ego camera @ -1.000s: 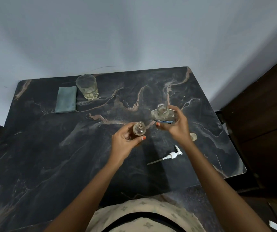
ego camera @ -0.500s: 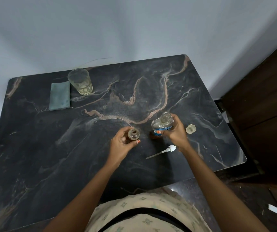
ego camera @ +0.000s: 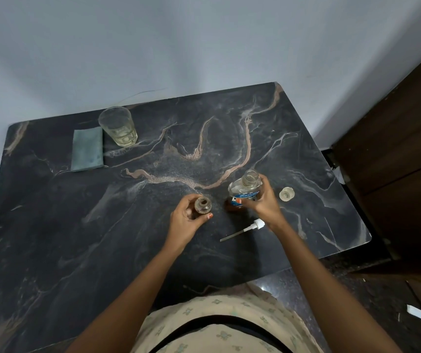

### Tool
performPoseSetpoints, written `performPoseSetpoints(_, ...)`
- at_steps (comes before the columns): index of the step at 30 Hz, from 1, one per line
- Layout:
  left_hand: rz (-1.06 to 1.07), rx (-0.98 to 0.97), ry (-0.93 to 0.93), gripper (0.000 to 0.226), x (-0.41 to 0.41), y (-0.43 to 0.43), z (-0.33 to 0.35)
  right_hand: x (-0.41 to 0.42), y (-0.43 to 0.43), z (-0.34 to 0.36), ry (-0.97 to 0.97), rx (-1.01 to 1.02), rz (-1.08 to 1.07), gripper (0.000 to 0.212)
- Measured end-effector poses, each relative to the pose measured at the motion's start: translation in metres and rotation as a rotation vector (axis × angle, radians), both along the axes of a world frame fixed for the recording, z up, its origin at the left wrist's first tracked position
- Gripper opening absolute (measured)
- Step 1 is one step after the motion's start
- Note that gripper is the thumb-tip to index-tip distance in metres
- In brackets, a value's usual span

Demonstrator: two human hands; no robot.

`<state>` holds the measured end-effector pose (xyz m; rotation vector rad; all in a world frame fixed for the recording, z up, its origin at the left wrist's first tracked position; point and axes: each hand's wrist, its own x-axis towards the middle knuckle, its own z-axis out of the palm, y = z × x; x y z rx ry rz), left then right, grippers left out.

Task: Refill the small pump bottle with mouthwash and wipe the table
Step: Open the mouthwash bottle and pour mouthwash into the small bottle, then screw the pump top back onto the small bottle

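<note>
Both bottles are open at mid-counter [ego camera: 77, 238]: the left hand [ego camera: 187, 221] grips the small pump bottle [ego camera: 202, 205], and the right hand [ego camera: 264, 201] grasps the mouthwash bottle [ego camera: 244, 189]. The pump [ego camera: 246, 228] lies nearby. Pouring seems unfinished, and the cloth [ego camera: 87, 149] at the far-left corner is untouched.

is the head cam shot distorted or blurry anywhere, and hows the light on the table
Head view: wide-angle bend, the table edges splay outward; light is dim and even, no hard glare on the dark marble; the small pump bottle in the left hand and the mouthwash bottle in the right hand look reasonably sharp.
</note>
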<state>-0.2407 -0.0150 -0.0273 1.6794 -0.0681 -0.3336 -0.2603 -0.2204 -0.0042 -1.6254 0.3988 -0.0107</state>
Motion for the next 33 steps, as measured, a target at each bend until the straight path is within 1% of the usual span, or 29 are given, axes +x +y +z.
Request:
performPoseSetpoints(6, -0.019, -0.025, 0.006, 0.051, 0.0, 0.001, -0.003, -0.009, -0.003, -0.005, -0.01, -0.023, -0.034, 0.071)
performPoseSetpoints(9, -0.023, -0.029, 0.01, 0.05, 0.0, 0.001, -0.004, -0.017, -0.006, -0.005, 0.002, -0.116, -0.092, 0.068)
performPoseSetpoints(11, -0.028, -0.026, 0.005, 0.05, 0.001, 0.002, -0.004, -0.024, -0.006, -0.005, 0.03, -0.195, -0.195, 0.057)
performPoseSetpoints(14, -0.032, -0.024, 0.004, 0.05, 0.001, 0.002, -0.006, -0.04, -0.005, -0.007, 0.079, -0.295, -0.415, 0.028)
performPoseSetpoints(16, -0.032, -0.014, -0.003, 0.049, 0.001, 0.002, -0.007, -0.051, -0.004, -0.012, 0.145, -0.343, -0.493, 0.016)
performPoseSetpoints(18, -0.032, -0.001, -0.009, 0.049, 0.001, 0.003, -0.009, -0.059, -0.002, -0.018, 0.255, -0.303, -0.517, 0.021)
performPoseSetpoints(21, -0.028, 0.003, -0.015, 0.049, 0.001, 0.003, -0.009, -0.062, 0.002, -0.022, 0.415, -0.258, -0.515, 0.041)
performPoseSetpoints(24, -0.025, -0.003, -0.022, 0.049, 0.0, 0.002, -0.008, -0.058, 0.006, -0.022, 0.472, -0.245, -0.503, 0.048)
performPoseSetpoints(27, -0.025, 0.002, -0.028, 0.049, 0.0, 0.002, -0.008, -0.05, 0.007, -0.022, 0.485, -0.24, -0.508, 0.047)
performPoseSetpoints(33, -0.021, 0.008, -0.031, 0.048, 0.0, 0.002, -0.007, -0.046, 0.005, -0.025, 0.509, -0.235, -0.507, 0.031)
